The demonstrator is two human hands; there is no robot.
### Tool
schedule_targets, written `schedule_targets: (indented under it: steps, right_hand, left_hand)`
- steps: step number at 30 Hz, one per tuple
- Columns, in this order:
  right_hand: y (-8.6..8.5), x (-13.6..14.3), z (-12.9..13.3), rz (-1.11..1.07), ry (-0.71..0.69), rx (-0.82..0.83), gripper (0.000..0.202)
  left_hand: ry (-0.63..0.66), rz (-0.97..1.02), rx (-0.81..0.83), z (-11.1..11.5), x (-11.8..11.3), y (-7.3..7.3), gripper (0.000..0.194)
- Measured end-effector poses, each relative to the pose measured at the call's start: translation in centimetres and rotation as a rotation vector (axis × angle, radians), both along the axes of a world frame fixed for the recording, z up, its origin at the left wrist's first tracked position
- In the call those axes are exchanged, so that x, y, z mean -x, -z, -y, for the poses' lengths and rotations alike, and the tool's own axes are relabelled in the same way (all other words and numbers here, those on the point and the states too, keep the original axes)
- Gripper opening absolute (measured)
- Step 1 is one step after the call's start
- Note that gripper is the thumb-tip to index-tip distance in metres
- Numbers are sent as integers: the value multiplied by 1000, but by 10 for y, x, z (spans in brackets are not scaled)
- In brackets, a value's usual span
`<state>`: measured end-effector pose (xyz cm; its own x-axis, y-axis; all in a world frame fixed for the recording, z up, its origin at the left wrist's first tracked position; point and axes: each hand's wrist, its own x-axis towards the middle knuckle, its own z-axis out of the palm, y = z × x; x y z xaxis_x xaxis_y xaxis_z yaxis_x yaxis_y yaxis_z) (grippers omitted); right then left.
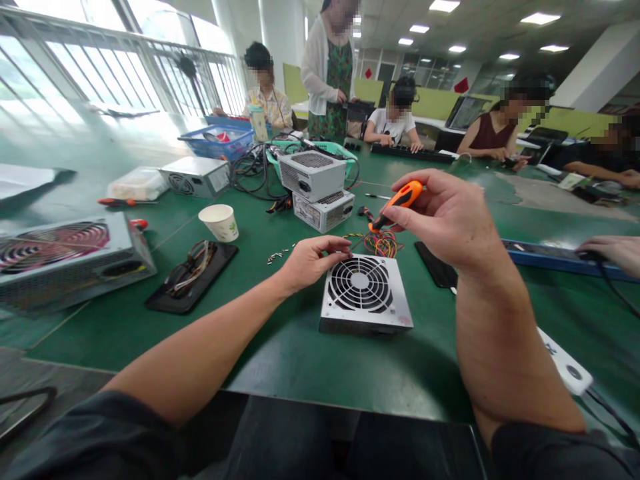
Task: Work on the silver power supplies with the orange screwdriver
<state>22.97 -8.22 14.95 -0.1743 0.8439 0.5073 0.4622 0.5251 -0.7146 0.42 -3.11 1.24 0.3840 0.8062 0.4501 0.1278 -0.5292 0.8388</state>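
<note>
A silver power supply (361,281) with a round fan grille lies flat on the green table in front of me, fan side up. My right hand (445,210) grips an orange-and-black screwdriver (407,195) by its handle, above the unit's far edge. The screwdriver's shaft slants down and left towards the fingers of my left hand (317,259). Those fingers are pinched at the unit's far left corner; what is between them is too small to tell. Bundled red, yellow and black wires (384,244) lie behind the unit. Several small screws (277,255) are scattered to the left.
Two stacked power supplies (313,177) stand behind, near a green basket (343,152) with cables. To the left are a paper cup (219,222), glasses on a black phone (190,277) and a larger power supply (75,257). A white power strip (567,367) lies right. People sit opposite.
</note>
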Motion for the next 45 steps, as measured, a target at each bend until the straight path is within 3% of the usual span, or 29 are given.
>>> schedule_targets:
  steps: [10,17,24,30,38,42,45]
  right_hand:
    - [-1,-3,2,79,-13,4,36]
    - [-3,-7,15,234,-233,95,47]
    - [-2,12,18,336,-35,-143,42]
    - [-4,3,16,295,-43,-218,34]
    - [-10,-15,16,367,8,-268,38]
    - [-12,-23,14,435,115,-301,39]
    - [-10,-27,9,495,166,-284,40]
  left_hand:
    - [-11,-67,-31,3,0,-3,25]
    - [-62,-166,-147,-2,2,3,22]
    - [-86,-182,-197,-1,2,1,20]
    - [-54,-235,-201,3,-5,-17,20]
    - [170,-301,78,-7,-42,-39,27]
    - [335,-393,64,-28,-63,-48,22]
    - [391,-418,-21,-40,-73,-47,19]
